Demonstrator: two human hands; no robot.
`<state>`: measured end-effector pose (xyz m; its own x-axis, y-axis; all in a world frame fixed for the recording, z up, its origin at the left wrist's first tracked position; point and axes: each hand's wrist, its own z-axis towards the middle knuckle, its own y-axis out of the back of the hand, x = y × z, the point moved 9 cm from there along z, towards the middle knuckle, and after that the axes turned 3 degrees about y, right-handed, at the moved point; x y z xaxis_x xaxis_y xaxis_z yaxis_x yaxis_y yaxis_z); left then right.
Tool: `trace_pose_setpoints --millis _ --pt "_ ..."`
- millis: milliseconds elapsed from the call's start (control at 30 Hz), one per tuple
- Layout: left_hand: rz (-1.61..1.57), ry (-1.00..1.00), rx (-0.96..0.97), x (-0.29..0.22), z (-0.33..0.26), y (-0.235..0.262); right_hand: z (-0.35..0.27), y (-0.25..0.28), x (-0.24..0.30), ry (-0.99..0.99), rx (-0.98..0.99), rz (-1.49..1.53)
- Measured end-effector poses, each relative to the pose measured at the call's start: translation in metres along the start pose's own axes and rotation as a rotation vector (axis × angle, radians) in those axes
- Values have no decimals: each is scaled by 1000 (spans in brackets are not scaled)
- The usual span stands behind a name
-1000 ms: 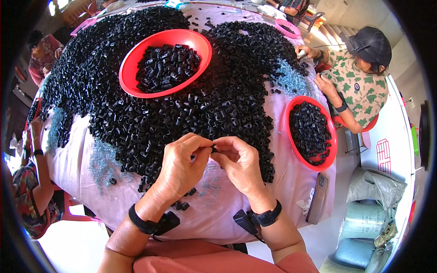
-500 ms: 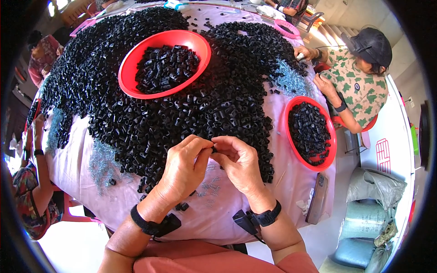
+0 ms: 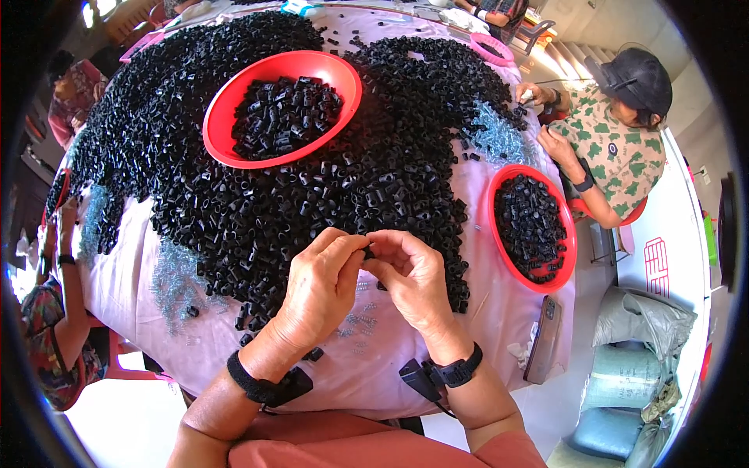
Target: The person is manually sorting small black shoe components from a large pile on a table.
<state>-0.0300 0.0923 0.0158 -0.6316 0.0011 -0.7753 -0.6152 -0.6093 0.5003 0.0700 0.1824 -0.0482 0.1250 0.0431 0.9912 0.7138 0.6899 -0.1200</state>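
Observation:
My left hand point(image 3: 318, 282) and my right hand point(image 3: 413, 279) meet at their fingertips just in front of a large heap of small black plastic parts point(image 3: 312, 207). Pinched between both thumbs and forefingers is a small black plastic part point(image 3: 369, 253), mostly covered by the fingers. Beneath my hands, a few small metal springs point(image 3: 357, 321) lie scattered on the pink tablecloth point(image 3: 343, 370). A larger pile of springs point(image 3: 181, 281) is at the left. One loose black part point(image 3: 314, 354) rests near my left wrist.
A red basin point(image 3: 343, 74) of black parts sits on the heap. Another red basin point(image 3: 569, 261) stands at the right, with a phone point(image 3: 544, 340) close by. Across from it a person in a cap point(image 3: 612, 140) works beside more springs point(image 3: 499, 134). Sacks point(image 3: 620, 378) lie on the floor.
My hands have shifted very slightly, with the fingertips still together around the black part. At the right, the co-worker's far hand has drawn back a little toward their body.

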Motion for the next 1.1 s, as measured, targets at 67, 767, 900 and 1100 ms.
trace_pose_setpoints --millis 67,767,900,1100 --pt "61 -26 8 -4 0 -1 0 1 0 0 -14 6" --pt "192 -169 54 -14 -4 -7 2 4 -12 -71 -21 191" --pt "186 -163 45 -12 -5 -9 2 4 -13 -111 -25 279" --pt "184 -167 24 -11 -5 -9 1 2 -15 -147 -16 347"
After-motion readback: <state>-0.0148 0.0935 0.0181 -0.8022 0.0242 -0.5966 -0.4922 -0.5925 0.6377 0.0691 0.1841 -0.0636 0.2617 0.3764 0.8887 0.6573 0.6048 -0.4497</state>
